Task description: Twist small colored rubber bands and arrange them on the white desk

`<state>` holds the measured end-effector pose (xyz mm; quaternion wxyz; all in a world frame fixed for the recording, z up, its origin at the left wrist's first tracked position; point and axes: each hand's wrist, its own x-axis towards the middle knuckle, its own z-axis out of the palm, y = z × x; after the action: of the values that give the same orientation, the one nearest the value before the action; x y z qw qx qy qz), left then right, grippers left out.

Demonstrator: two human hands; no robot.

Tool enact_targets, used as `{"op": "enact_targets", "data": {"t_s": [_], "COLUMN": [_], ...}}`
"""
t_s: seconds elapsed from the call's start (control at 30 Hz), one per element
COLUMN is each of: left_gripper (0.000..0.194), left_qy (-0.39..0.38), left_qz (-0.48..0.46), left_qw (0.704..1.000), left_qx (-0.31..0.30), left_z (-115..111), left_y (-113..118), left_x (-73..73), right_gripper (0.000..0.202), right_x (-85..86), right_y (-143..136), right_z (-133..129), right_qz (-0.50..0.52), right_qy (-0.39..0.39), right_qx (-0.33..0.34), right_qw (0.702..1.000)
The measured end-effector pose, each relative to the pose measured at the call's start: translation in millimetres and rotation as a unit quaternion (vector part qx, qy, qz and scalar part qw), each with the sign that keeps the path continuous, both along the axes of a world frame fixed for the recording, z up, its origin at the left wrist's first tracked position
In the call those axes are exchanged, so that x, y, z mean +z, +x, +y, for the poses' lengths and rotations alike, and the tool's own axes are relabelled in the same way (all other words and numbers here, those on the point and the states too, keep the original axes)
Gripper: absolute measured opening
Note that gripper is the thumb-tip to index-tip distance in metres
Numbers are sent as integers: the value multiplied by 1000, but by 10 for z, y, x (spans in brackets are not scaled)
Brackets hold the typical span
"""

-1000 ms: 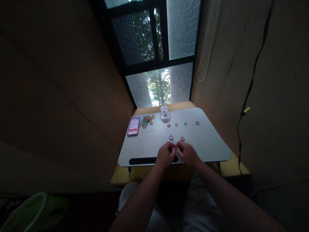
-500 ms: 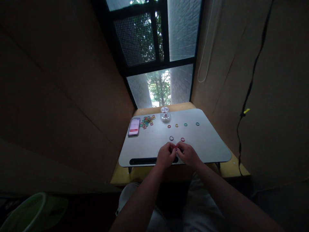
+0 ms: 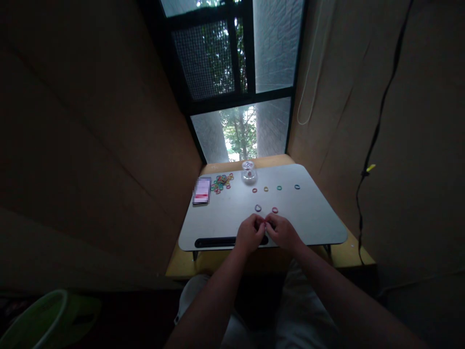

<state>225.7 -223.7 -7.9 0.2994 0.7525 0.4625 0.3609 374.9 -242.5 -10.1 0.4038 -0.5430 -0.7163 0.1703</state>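
My left hand and my right hand meet over the near edge of the white lap table. Both are closed in a pinch, fingertips nearly touching, on a tiny reddish-pink elastic band mostly hidden by the fingers. Just beyond them lie a purple elastic band and a pink elastic band. Farther back, a row runs from a red band through a yellow band and a green band to a dark teal band.
A pile of mixed coloured bands sits at the back left, beside a phone with a lit screen. A clear jar stands at the back edge. A black slot runs along the front. Walls flank the table; a window is behind it.
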Motion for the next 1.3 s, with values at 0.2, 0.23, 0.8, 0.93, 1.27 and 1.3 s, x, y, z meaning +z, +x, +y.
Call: {"op": "enact_targets", "data": {"t_s": [0.2, 0.23, 0.8, 0.93, 1.27, 1.3], "left_gripper": [11, 11, 11, 11, 11, 11], "left_qy": [2, 3, -1, 0, 0, 0], "left_qz": [5, 6, 2, 1, 9, 9], "left_qw": [1000, 1000, 1000, 1000, 1000, 1000], "left_qx": [-3, -4, -7, -9, -3, -3], "left_z": [3, 2, 12, 10, 11, 10], "left_y": [-2, -3, 0, -4, -4, -3], "left_x": [2, 4, -16, -9, -3, -1], "right_gripper": [10, 10, 11, 10, 10, 10], "right_x": [-22, -25, -34, -28, -31, -32], "right_y": [9, 10, 9, 9, 15, 15], "right_z": [11, 12, 15, 17, 18, 18], "right_qz": [-1, -2, 1, 2, 9, 9], "right_qy": [2, 2, 5, 3, -5, -5], "right_qx": [-2, -1, -3, -2, 0, 0], "right_qw": [1000, 1000, 1000, 1000, 1000, 1000]}}
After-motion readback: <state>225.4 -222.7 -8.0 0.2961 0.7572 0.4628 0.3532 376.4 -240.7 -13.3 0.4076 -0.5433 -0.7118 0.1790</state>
